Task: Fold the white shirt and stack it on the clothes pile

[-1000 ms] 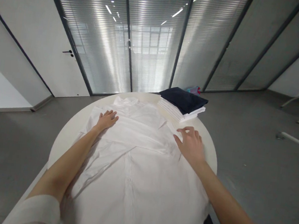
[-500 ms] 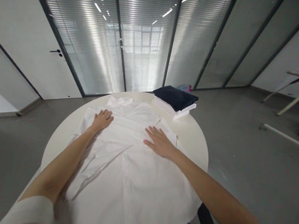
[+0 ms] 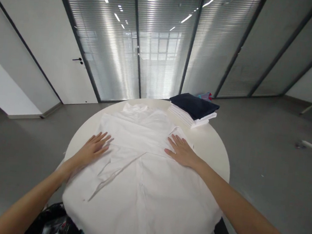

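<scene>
A white shirt [image 3: 139,189] lies spread over a round white table [image 3: 214,145], its collar at the far side and its hem hanging over the near edge. My left hand [image 3: 92,149] lies flat on the shirt's left edge, fingers apart, beside a folded-in sleeve. On the shirt's right side, near the folded sleeve band, my right hand [image 3: 181,151] presses flat with its fingers spread. Neither hand holds anything.
A stack of folded white garments with a dark navy one on top [image 3: 194,109] sits at the table's far right. Glass walls with blinds stand behind, with a white door [image 3: 78,60] at the left. Grey floor surrounds the table; something dark [image 3: 50,221] lies below its near-left edge.
My left hand slid back toward me and outward, from the upper chest to the shirt's left edge. My right hand moved left onto the shirt, then stayed flat there.
</scene>
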The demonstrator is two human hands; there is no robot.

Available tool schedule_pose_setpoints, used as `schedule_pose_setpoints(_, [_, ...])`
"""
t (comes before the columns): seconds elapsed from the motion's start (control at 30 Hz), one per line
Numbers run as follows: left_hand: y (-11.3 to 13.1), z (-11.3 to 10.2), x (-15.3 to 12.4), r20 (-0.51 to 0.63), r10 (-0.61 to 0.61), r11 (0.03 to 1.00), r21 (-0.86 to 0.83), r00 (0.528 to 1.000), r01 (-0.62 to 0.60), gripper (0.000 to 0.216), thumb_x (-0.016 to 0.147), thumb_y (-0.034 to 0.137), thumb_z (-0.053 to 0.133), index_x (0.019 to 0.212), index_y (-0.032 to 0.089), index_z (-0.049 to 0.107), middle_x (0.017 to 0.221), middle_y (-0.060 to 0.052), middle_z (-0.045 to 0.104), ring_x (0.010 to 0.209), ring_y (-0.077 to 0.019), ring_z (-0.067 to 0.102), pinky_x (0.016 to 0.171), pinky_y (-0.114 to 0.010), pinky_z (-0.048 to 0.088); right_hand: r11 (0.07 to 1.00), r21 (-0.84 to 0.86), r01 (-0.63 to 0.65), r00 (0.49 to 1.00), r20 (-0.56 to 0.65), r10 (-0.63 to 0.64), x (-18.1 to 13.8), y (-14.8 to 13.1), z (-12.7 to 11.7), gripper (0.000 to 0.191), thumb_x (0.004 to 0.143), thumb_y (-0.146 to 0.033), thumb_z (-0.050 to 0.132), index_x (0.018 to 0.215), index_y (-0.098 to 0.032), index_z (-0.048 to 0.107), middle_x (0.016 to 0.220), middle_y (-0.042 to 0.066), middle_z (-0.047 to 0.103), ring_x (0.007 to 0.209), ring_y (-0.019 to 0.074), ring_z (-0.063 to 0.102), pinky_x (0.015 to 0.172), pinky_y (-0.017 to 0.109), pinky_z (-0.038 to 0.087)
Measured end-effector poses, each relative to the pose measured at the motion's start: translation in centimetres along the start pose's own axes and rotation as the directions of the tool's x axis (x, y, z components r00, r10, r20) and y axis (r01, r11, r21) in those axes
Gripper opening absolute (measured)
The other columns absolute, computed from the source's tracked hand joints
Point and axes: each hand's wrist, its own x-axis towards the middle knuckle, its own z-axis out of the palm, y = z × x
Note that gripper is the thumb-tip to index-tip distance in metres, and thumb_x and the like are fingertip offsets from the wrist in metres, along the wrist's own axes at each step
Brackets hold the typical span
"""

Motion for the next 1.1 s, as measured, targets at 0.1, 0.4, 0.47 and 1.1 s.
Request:
schedule_pose_setpoints(0.1, [-2.3,0.3,-2.0,0.013,-0.129,0.991,0.021,0.992,0.129,0.068,0.100,0.063,0.028,0.157,0.026,0.035,0.164,-0.007,0.028,0.153,-0.0293,0.021,0.122,-0.057,0.017,1.000,-0.020,0.016,1.000,-0.012,-0.016,0.0,0.1,0.1,0.091,0.094,-0.076,0.015,0.160,-0.014,0.028,0.166,0.014,0.017,0.154,0.0306,0.013,0.125,0.048,0.013])
schedule_pose_setpoints(0.4, [-2.1,-2.3,6.9,-0.162,-0.263,0.965,-0.038,0.951,0.260,0.044,0.096,0.053,0.043,0.105,0.025,0.076,0.118,-0.010,0.074,0.120,-0.0316,0.063,0.117,-0.051,0.032,0.999,-0.045,0.008,0.995,-0.103,-0.012,1.4,0.9,0.8,0.084,0.098,-0.069,0.018,0.157,-0.013,0.034,0.164,0.016,0.024,0.152,0.0316,0.021,0.123,0.051,0.021])
schedule_pose_setpoints(0.47, [-2.0,-3.4,11.6,-0.204,-0.320,0.941,-0.180,0.925,0.286,0.039,0.094,0.049,0.049,0.101,0.020,0.075,0.111,-0.011,0.075,0.107,-0.0299,0.069,0.103,-0.043,0.049,0.999,-0.033,0.013,0.991,-0.131,-0.017,1.3,0.9,1.1,0.082,0.098,-0.069,0.019,0.156,-0.015,0.037,0.164,0.015,0.025,0.152,0.0312,0.022,0.123,0.052,0.021])
schedule_pose_setpoints(1.1, [0.4,3.3,38.6,-0.049,-0.195,0.976,0.088,0.980,0.198,0.034,0.096,0.025,0.043,0.122,0.018,0.065,0.134,-0.016,0.062,0.127,-0.0310,0.054,0.106,-0.051,0.037,0.995,-0.006,0.097,0.972,-0.213,-0.096,0.9,1.7,1.5,0.075,0.100,-0.067,0.026,0.153,-0.018,0.044,0.162,0.015,0.030,0.150,0.0326,0.027,0.120,0.055,0.029])
